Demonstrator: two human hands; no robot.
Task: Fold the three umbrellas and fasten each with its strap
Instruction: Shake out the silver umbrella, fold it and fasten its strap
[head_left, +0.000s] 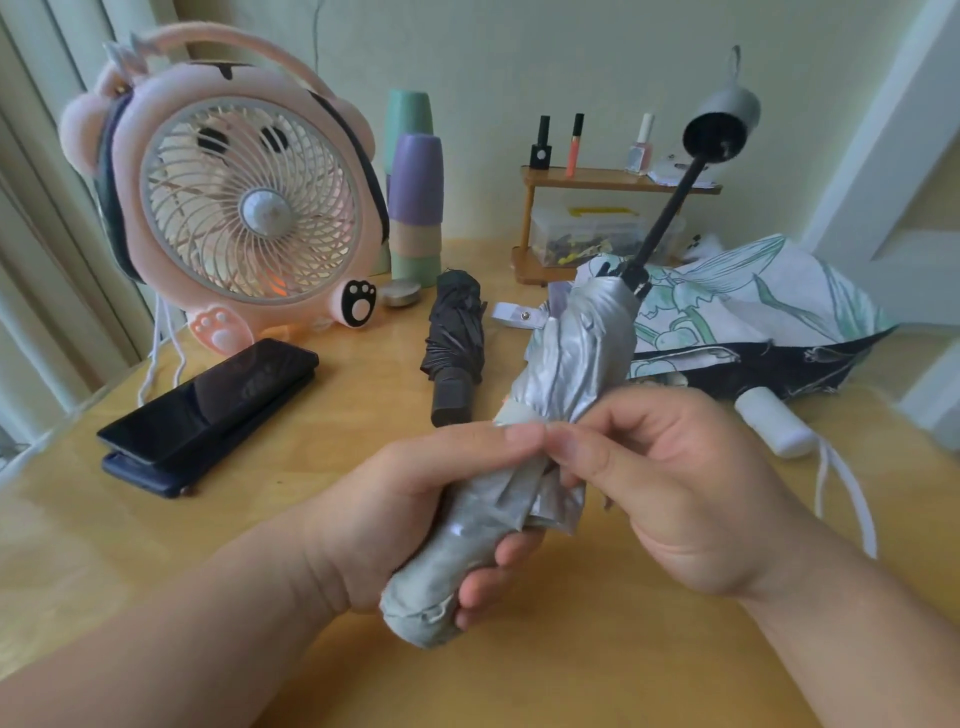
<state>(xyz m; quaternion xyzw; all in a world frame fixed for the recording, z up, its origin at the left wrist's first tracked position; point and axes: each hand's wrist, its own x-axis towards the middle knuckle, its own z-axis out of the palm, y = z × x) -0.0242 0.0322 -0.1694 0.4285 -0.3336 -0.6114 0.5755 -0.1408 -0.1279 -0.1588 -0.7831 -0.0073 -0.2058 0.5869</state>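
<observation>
Far left of the grip, past the pink fan (249, 208) and the phone (208, 400), there is nothing that matters to the job. Closer in, just up and left of the hands, the dark umbrella (454, 338) lies on the table (519, 675), collapsed and rolled tight. It looks finished, though I cannot tell whether its strap is closed. The left hand (415, 519) is wrapped round the lower end of the silver umbrella (571, 353), held off the table. The right hand (660, 483) pinches a fold of its cloth just above that grip. Its canopy is gathered but loose, its shaft (670, 213) is drawn out up and to the right, and its pale strap (514, 314) hangs unfastened beyond the hands, so I'd call this one about half done. Right of the grip the floral umbrella (753, 301) sprawls uncollapsed, its white handle (776, 428) just beside the right wrist; that one looks untouched. There is open tabletop below and left of the hands. The long shaft points toward the small shelf (597, 179) of bottles, so pushing it in wants care.
</observation>
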